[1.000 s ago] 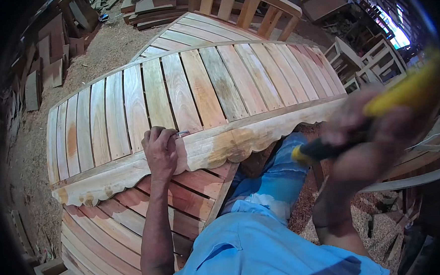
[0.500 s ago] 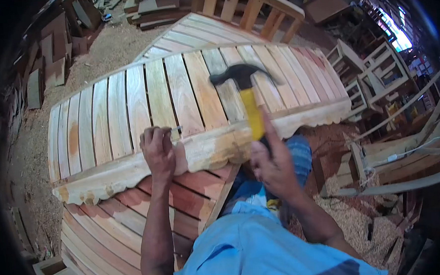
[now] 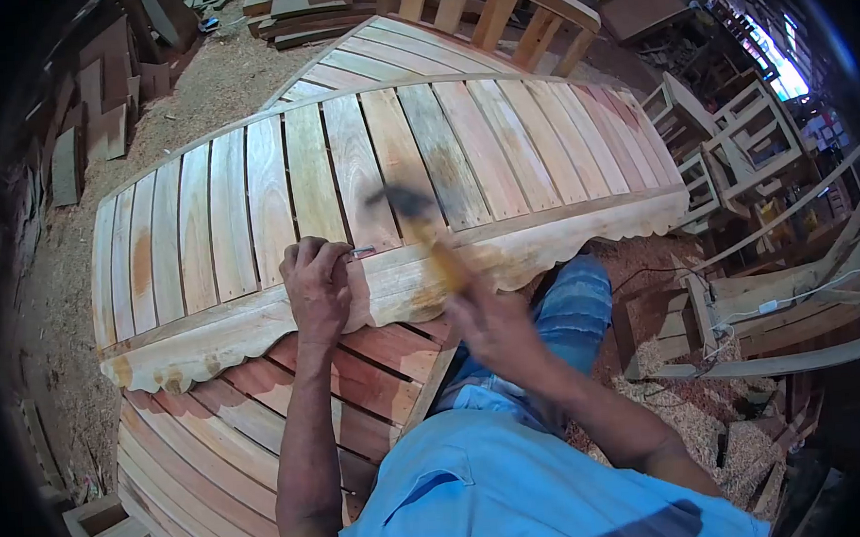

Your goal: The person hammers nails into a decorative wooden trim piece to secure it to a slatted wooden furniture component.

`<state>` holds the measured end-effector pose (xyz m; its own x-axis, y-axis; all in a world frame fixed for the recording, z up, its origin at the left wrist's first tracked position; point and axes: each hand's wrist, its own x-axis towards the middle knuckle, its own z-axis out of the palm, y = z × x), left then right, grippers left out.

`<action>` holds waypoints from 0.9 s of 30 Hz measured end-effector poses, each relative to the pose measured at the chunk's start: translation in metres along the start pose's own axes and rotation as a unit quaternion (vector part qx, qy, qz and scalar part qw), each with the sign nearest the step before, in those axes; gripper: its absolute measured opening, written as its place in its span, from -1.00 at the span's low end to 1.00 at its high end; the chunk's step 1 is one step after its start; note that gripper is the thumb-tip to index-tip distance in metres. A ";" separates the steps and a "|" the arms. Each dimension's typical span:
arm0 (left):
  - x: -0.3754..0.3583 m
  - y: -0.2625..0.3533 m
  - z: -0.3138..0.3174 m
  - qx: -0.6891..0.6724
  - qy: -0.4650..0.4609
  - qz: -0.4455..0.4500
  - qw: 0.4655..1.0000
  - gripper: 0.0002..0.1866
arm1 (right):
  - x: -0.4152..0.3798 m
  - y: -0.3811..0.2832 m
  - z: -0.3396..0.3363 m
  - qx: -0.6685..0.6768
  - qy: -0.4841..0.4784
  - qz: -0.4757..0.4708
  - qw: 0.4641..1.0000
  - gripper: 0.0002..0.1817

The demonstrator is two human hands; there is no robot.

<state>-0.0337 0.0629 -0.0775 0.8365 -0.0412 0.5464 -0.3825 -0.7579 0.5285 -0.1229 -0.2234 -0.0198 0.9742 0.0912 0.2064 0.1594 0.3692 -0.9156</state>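
My right hand (image 3: 497, 335) grips a claw hammer (image 3: 441, 258) by its yellow and black handle. The dark hammer head is smeared by motion and hangs above the slats, right of my left hand. My left hand (image 3: 316, 286) rests on the near edge of a slatted wooden panel (image 3: 271, 194), its fingers pinched together. From the fingertips sticks a small, thin, nail-like metal piece (image 3: 362, 251), lying near the slat ends; its exact kind is hard to make out. A scalloped wooden rail (image 3: 392, 292) runs along the panel's near edge.
Under this panel lies another slatted panel (image 3: 206, 455), reaching toward my left. Behind stands a railed wooden piece (image 3: 495, 17). Wooden frames (image 3: 750, 150) and curved pieces fill the right side, with wood shavings (image 3: 681, 416) on the floor. Stacked boards (image 3: 100, 101) lie at upper left.
The hammer has swung down and to the left, its head now closer to my left hand. My left hand has stayed nearly in place, its fingers shifted slightly.
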 end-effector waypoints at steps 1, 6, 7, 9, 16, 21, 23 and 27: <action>-0.002 0.002 0.001 -0.002 -0.004 0.001 1.000 -0.78 | -0.005 0.007 0.008 0.022 -0.004 0.061 0.998 -0.57; -0.010 0.004 0.000 -0.029 0.024 -0.034 0.999 -0.84 | -0.024 -0.026 0.025 -0.460 0.028 0.007 0.888 -0.33; 0.003 0.001 0.004 -0.058 0.047 -0.051 0.996 -0.85 | -0.015 -0.036 0.019 -0.460 0.036 -0.019 0.887 -0.25; 0.004 -0.006 0.009 -0.051 -0.013 -0.095 0.994 -0.86 | -0.013 -0.067 0.027 -0.429 0.063 -0.031 0.901 -0.17; 0.002 0.012 0.014 0.021 -0.018 -0.078 0.997 -0.82 | 0.031 -0.163 0.056 -0.292 0.153 -0.288 0.899 -0.23; 0.001 0.011 0.015 0.028 -0.013 -0.062 0.998 -0.81 | 0.049 -0.210 0.060 -0.263 0.147 -0.407 0.862 -0.31; 0.002 0.012 0.014 0.029 -0.011 -0.061 0.998 -0.80 | 0.053 -0.200 0.060 -0.256 0.110 -0.412 0.868 -0.33; 0.000 0.012 0.014 0.031 -0.009 -0.056 0.998 -0.83 | 0.039 -0.087 0.034 -0.346 -0.042 -0.210 0.914 -0.39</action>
<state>-0.0328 0.0448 -0.0797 0.8802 0.0344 0.4733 -0.2611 -0.7976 0.5437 -0.1046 -0.2207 0.0793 0.7936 0.1565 0.5880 0.6064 -0.2829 -0.7431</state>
